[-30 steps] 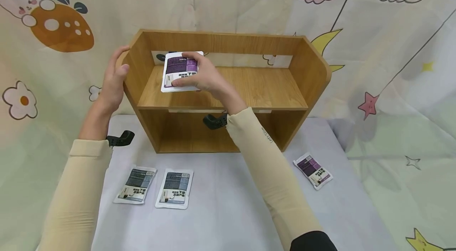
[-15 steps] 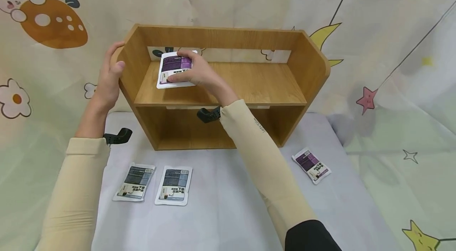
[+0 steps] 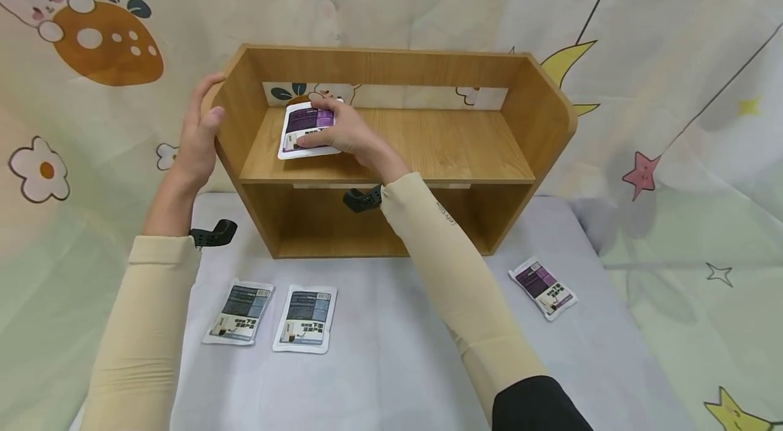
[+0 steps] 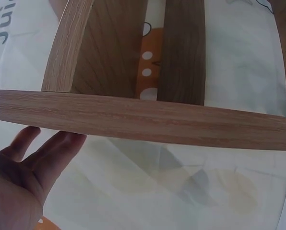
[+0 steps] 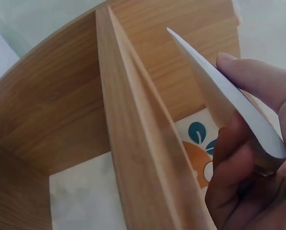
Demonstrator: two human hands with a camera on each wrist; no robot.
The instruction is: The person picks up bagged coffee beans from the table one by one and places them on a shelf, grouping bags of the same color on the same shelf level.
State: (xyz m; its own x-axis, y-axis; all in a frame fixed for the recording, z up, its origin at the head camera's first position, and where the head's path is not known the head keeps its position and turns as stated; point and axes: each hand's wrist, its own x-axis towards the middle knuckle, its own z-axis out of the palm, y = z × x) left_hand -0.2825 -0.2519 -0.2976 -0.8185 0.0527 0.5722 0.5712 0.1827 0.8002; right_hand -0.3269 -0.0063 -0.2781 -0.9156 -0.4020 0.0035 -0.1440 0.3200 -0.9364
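My right hand [image 3: 345, 128] pinches a white pouch with a purple label [image 3: 300, 128], thumb on its printed front and fingers round the far side. The pouch is tilted over the left part of the upper shelf of a two-tier wooden rack [image 3: 440, 145]. Edge-on in the right wrist view, the pouch [image 5: 229, 96] shows apart from the shelf board's front edge. My left hand [image 3: 198, 135] rests against the outside of the rack's left side panel; in the left wrist view, fingertips [image 4: 76, 139] of this hand touch that panel [image 4: 181, 122].
Two pouches with grey-blue labels, one at left [image 3: 241, 312] and one beside it [image 3: 306, 319], lie on the white tabletop [image 3: 397, 349] before the rack. Another purple-labelled pouch [image 3: 543, 288] lies to the right. A printed cloth [image 3: 428, 3] hangs behind.
The camera view shifts slightly. Held by my right hand throughout, the pouch now sits a little lower against the upper shelf's back opening. My left hand stays on the side panel.
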